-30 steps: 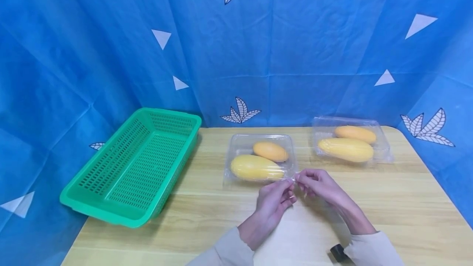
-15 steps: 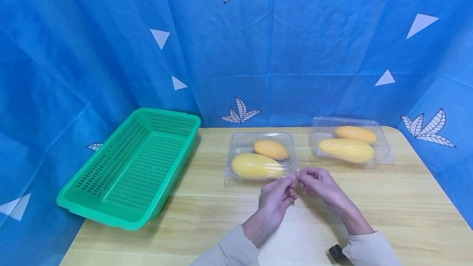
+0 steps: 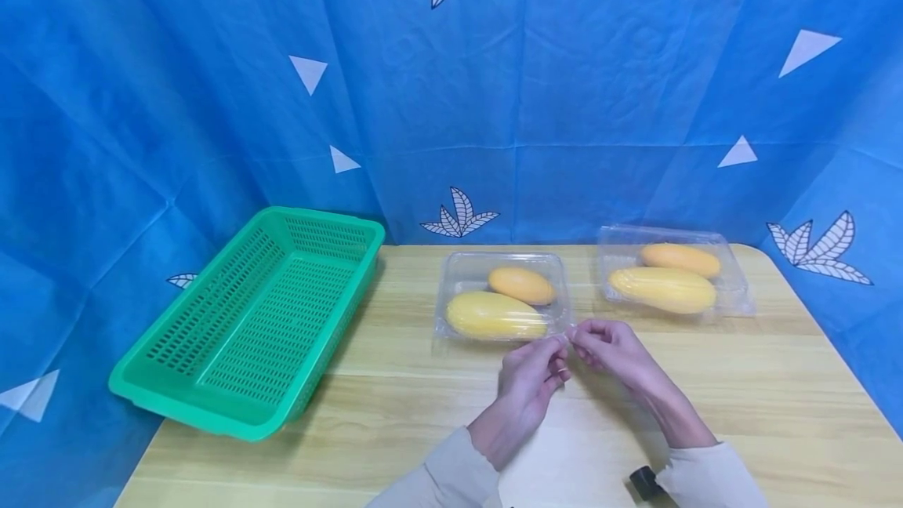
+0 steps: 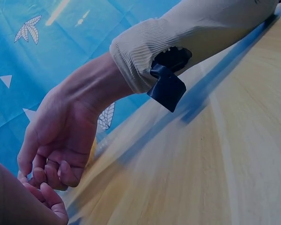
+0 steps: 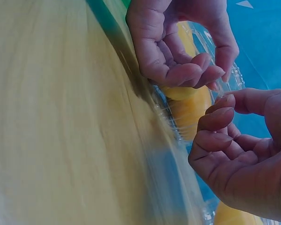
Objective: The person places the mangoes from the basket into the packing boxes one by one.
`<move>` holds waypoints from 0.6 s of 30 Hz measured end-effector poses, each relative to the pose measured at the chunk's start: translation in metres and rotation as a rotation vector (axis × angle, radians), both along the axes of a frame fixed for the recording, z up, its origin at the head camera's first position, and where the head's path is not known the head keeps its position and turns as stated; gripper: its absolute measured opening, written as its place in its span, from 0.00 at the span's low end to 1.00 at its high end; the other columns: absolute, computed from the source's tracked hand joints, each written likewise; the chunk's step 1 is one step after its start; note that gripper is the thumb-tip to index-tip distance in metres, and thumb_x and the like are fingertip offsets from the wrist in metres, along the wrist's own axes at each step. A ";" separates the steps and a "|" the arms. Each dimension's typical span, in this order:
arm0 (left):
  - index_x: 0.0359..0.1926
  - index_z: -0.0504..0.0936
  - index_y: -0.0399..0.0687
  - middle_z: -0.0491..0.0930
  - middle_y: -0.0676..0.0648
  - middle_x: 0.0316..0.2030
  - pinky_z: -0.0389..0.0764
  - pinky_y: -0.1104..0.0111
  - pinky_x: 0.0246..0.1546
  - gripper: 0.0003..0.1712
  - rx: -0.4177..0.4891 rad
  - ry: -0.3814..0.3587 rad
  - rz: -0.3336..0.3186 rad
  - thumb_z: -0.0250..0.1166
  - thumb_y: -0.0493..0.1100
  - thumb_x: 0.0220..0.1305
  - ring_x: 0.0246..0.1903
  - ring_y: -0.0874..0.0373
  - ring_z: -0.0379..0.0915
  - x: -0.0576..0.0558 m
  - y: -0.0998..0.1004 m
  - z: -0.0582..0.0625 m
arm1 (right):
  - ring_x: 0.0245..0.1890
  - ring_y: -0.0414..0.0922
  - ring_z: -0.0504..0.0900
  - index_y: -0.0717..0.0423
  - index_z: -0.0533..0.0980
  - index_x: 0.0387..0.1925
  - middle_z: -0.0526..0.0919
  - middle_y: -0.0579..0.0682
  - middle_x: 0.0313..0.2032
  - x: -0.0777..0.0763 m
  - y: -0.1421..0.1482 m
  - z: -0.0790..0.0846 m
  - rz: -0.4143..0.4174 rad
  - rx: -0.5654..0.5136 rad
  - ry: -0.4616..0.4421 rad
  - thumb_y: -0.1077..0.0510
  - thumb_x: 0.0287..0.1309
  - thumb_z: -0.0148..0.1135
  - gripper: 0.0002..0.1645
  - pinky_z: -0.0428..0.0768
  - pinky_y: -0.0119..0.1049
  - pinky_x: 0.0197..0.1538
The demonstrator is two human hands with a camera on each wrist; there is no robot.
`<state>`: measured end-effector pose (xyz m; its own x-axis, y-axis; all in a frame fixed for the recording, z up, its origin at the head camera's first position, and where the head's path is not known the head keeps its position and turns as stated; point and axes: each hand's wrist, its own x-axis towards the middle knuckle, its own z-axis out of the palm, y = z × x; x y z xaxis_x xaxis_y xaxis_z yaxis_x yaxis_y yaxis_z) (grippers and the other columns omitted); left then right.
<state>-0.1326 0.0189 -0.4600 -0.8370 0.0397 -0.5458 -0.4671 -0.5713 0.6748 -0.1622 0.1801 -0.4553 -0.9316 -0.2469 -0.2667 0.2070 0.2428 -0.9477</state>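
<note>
A clear plastic clamshell box (image 3: 458, 266) with a closed lid sits mid-table. Inside it lie a long yellow mango-like fruit (image 3: 494, 316) and a smaller orange one (image 3: 520, 285). My left hand (image 3: 525, 379) pinches the box's edge at its near right corner between thumb and forefinger. Right beside it, my right hand (image 3: 610, 351) pinches the same corner, its other fingers curled in. In the right wrist view, both sets of fingertips meet at the clear rim, with the left hand (image 5: 178, 47) above the right hand (image 5: 248, 154).
A second clear box (image 3: 730, 257) with two similar fruits stands at the back right. On the left is a green perforated plastic basket (image 3: 331, 320). A blue cloth (image 3: 564, 85) hangs behind the wooden table (image 3: 395, 429). A black strap end (image 3: 644, 483) hangs by the right cuff.
The middle box has shifted slightly right and away, and my left hand has moved a little right with it. Both hands keep pinching the corner.
</note>
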 end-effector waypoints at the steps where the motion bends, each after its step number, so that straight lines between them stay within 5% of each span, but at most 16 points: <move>1: 0.37 0.86 0.37 0.82 0.46 0.30 0.80 0.70 0.32 0.08 -0.001 0.000 0.001 0.72 0.33 0.54 0.28 0.59 0.74 0.000 0.000 0.000 | 0.28 0.42 0.74 0.70 0.76 0.39 0.76 0.49 0.26 -0.001 0.001 0.001 0.006 0.003 0.006 0.54 0.73 0.59 0.19 0.75 0.30 0.30; 18: 0.44 0.88 0.41 0.88 0.46 0.37 0.82 0.68 0.38 0.09 0.085 0.041 -0.186 0.70 0.41 0.66 0.31 0.59 0.77 -0.010 -0.033 -0.002 | 0.28 0.41 0.73 0.68 0.75 0.37 0.76 0.49 0.27 -0.012 0.005 -0.002 -0.012 -0.012 -0.013 0.54 0.73 0.59 0.17 0.74 0.29 0.30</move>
<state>-0.1429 -0.0137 -0.4622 -0.8321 0.2401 -0.4999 -0.5434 -0.5330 0.6486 -0.1737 0.1846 -0.4574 -0.9311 -0.2388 -0.2755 0.2218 0.2288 -0.9479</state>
